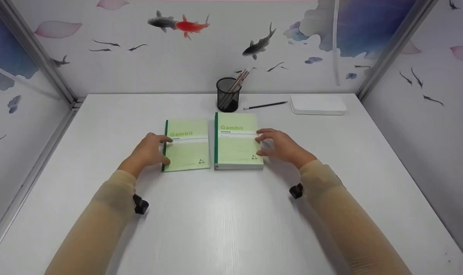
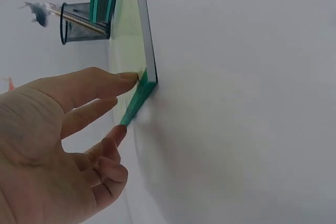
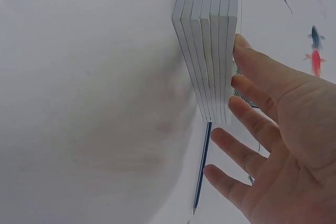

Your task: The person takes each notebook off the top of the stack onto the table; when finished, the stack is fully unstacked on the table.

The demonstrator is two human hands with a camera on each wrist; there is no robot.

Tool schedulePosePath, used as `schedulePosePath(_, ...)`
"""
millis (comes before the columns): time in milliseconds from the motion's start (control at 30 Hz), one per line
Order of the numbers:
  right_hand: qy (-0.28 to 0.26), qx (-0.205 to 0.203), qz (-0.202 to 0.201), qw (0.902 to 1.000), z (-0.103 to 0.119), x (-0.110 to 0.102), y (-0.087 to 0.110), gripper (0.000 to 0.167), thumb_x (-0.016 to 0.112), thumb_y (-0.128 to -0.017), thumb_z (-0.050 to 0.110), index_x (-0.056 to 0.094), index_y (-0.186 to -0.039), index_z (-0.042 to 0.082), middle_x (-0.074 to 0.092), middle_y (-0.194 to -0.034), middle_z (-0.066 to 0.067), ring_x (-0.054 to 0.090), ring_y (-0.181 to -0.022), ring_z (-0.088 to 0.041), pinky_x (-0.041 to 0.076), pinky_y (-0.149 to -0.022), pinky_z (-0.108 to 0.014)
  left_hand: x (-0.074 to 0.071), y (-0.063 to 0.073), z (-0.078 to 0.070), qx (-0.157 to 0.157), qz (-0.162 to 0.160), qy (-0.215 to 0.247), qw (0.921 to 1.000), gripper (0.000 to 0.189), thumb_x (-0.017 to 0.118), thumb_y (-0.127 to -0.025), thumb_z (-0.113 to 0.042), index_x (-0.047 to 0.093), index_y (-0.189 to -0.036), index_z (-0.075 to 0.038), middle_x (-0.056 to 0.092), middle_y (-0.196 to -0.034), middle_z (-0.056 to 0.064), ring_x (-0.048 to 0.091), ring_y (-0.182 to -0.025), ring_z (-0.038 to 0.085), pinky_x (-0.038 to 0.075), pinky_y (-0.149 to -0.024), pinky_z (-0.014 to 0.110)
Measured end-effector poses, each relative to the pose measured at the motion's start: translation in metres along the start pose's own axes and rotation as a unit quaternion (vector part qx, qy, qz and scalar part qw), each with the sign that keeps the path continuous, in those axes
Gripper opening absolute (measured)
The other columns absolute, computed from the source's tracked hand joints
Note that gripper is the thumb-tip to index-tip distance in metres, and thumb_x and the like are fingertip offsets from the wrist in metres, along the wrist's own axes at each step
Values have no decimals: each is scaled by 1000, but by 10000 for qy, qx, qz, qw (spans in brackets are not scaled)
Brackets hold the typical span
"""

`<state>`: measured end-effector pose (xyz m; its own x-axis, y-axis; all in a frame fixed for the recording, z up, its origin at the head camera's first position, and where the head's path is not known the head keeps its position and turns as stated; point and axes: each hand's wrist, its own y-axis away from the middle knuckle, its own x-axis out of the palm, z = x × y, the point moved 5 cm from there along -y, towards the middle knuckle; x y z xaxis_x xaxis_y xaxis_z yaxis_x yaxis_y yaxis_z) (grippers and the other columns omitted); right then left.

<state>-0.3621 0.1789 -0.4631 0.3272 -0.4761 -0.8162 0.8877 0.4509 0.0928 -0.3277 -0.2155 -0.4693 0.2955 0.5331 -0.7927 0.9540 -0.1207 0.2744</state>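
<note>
A single light-green notebook (image 1: 189, 152) with a dark green spine lies flat on the table. My left hand (image 1: 149, 151) is at its spine side, thumb tip and a fingertip touching the cover near that edge. Right of it, across a narrow gap, stands a neat stack of several matching notebooks (image 1: 237, 147), its white page edges facing the right wrist view. Beside the stack's right edge is my right hand (image 1: 279, 147), fingers spread and nearly straight, fingertips at the top notebook's edge. Neither hand is curled round a notebook.
Behind the stack stands a black mesh pen cup (image 1: 227, 103) holding several pencils. A dark pencil (image 1: 265, 105) lies to its right, beside a flat white case (image 1: 318, 104) at the table's back edge. Printed wall panels enclose the back and both sides.
</note>
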Motion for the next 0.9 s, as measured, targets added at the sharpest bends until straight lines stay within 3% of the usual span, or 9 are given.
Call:
schedulePosePath(100,-9,-2,21,10000,0,1,-1,47,81,-91,21,67,-133,6,44,-162,-7,30,-156,-32,23,-128,-50,9,0,-16,220,-50,283,9993,69,82,-85,-11,54,-148,-11,46,-147,20,49,-133,38,42,-116,53)
schedulePosePath(267,-81,58,-5,9999,0,2,0,48,81,-90,21,67,-133,6,44,-162,-6,29,-156,-32,22,-128,-50,28,-3,-45,433,-106,1304,9905,50,73,-95,-15,58,-142,-9,59,-141,13,59,-127,32,53,-105,46)
schedulePosePath(400,-141,120,2,9998,-1,3,1,48,81,-91,21,66,-134,7,43,-163,-6,28,-157,-33,21,-128,-52,42,-8,-66,398,-1,1924,9805,45,69,-99,-20,59,-140,-8,64,-134,12,68,-115,29,60,-94,39)
schedulePosePath(567,-211,268,4,9994,-3,3,1,47,81,-91,22,66,-134,9,42,-164,-3,28,-157,-30,21,-129,-50,54,-14,-87,247,109,2258,9738,47,69,-99,-22,57,-142,-9,64,-131,11,72,-106,26,61,-89,36)
schedulePosePath(733,-219,148,-40,9996,-2,2,1,46,80,-91,21,66,-134,9,43,-163,-4,29,-157,-31,22,-129,-51,60,-18,-98,227,143,2508,9677,52,72,-97,-22,54,-144,-8,63,-129,11,74,-103,25,62,-89,37)
schedulePosePath(900,-310,-58,-90,9995,-5,1,3,47,81,-90,19,67,-134,6,45,-162,-8,31,-156,-33,23,-128,-53,63,-22,-97,217,170,2750,9610,54,79,-91,-18,58,-140,-8,64,-128,12,74,-100,25,62,-86,34)
